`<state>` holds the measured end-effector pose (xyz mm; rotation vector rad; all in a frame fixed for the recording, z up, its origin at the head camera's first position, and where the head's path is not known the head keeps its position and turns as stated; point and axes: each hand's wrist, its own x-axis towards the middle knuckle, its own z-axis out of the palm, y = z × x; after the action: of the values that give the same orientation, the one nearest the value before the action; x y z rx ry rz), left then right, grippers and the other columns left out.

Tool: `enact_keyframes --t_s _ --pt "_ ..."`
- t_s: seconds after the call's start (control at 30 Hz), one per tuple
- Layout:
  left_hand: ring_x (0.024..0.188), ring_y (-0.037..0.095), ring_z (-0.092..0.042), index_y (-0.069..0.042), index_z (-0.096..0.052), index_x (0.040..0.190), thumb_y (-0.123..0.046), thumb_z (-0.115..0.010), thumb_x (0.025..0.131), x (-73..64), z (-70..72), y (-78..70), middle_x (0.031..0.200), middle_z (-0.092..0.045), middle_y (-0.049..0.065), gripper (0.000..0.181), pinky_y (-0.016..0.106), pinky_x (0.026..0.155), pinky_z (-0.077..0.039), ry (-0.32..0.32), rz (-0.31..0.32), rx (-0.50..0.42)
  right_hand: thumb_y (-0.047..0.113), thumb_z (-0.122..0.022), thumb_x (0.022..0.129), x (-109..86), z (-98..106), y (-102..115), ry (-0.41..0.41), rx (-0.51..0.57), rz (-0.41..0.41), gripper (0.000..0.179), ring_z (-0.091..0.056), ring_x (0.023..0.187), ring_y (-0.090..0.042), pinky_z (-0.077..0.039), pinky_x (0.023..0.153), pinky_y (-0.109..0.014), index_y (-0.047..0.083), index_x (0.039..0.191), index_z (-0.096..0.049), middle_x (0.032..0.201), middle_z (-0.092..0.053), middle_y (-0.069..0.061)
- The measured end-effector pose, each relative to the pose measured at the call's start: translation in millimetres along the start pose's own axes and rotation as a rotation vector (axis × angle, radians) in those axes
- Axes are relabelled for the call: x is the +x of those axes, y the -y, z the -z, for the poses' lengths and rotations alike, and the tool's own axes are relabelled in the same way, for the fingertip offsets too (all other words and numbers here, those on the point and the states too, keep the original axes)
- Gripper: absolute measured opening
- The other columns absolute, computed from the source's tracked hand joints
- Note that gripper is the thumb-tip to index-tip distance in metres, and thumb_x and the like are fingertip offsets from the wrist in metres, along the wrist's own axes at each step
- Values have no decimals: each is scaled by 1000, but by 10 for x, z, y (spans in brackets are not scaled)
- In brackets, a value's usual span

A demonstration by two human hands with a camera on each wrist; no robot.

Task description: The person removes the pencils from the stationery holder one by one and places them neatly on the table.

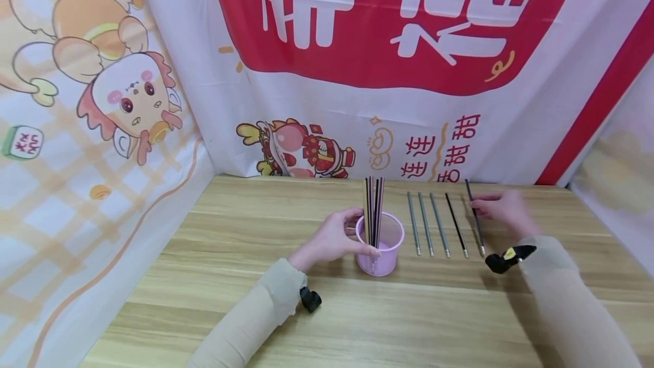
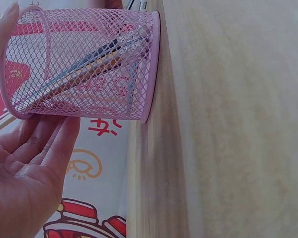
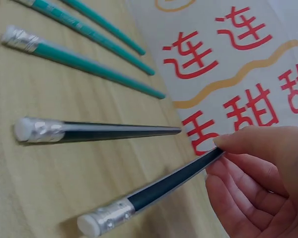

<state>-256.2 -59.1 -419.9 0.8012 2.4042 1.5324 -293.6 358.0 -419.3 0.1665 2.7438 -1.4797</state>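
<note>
A pink mesh pencil cup (image 1: 378,260) stands upright on the table, with several pencils (image 1: 373,209) leaning inside it. My left hand (image 1: 334,238) holds the cup between thumb and fingers; its fingers (image 2: 57,144) lie along the mesh wall. Over at the right, my right hand (image 1: 503,209) pinches a black pencil (image 3: 174,178) between thumb and fingertips, near the end away from its white eraser. The eraser end points toward me, low over the tabletop. Beside it lies another black pencil (image 3: 104,130), and farther left a row of three green pencils (image 3: 97,67).
The wood-grain table (image 1: 317,322) reaches back to a white cloth (image 1: 306,95) printed with red characters and cartoons. Another printed cloth (image 1: 102,186) hangs along the left side. Black camera mounts (image 1: 310,299) sit at both wrists.
</note>
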Motion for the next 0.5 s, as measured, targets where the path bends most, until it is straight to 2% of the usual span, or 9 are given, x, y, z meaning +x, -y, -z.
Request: enact_keyframes --t_s 0.2,0.5 --pt "110 12 -63 -4 -53 143 -27 -98 67 -10 7 -1 124 -66 -1 91 32 100 -51 3 4 4 22 -70 98 -8 -82 -40 -12 -57 -19 45 -71 78 -16 -58 68 -25 -13 126 -63 97 -75 -15" --pt "110 12 -63 -4 -52 145 -29 -98 67 -13 7 -7 125 -66 -1 94 31 99 -51 0 9 19 16 -73 94 13 -160 -116 -38 -88 -8 37 -68 73 -11 -57 63 -23 -12 118 -68 89 -75 -11"
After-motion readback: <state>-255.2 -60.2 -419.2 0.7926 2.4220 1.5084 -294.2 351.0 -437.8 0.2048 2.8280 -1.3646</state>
